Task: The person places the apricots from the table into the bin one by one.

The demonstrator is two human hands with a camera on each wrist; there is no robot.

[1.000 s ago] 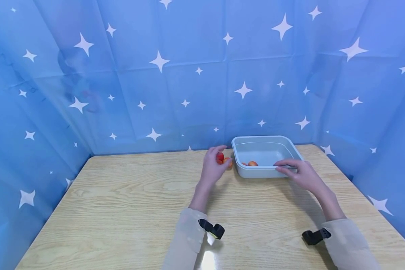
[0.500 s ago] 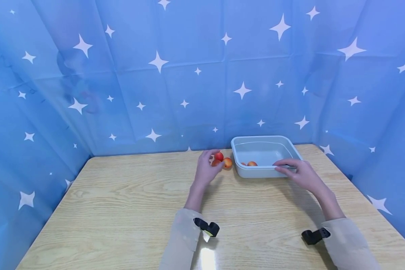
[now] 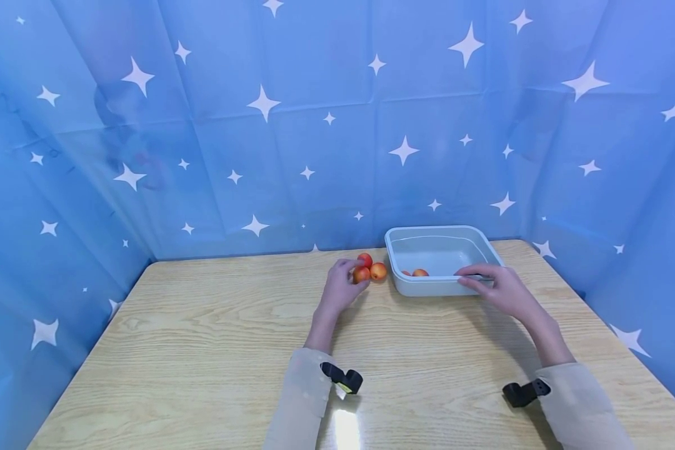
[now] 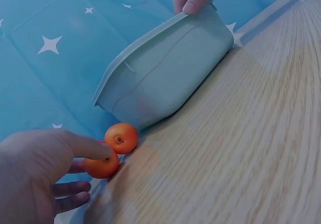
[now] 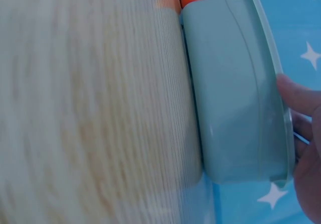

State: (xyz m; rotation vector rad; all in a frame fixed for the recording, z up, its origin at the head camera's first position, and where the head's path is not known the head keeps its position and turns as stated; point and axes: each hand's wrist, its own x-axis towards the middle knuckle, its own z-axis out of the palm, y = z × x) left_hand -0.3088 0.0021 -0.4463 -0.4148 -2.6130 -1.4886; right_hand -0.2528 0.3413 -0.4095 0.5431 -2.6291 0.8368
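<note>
Three small round orange-red fruits sit together left of the pale blue-grey plastic box [image 3: 435, 288]: a nearer left fruit [image 3: 362, 274], a right fruit [image 3: 379, 271] and a redder back fruit [image 3: 365, 259]. My left hand [image 3: 339, 288] has its thumb and fingers round the nearer left fruit. In the left wrist view the thumb lies against this fruit [image 4: 102, 168], with fingers behind it; how firmly it is held is hard to see. My right hand [image 3: 503, 289] pinches the box's front rim near its right corner, thumb outside. Inside the box, two fruits [image 3: 420, 272] show, partly hidden by its front wall.
The wooden table [image 3: 219, 337] has its back edge close behind the box and fruits. A blue curtain [image 3: 292, 144] with white stars hangs along the back and sides. The right fruit lies close to the box's left side.
My left hand has moved left and down from above the fruits, and its thumb and fingers have come round the nearer left one. The right hand and the box stay put.
</note>
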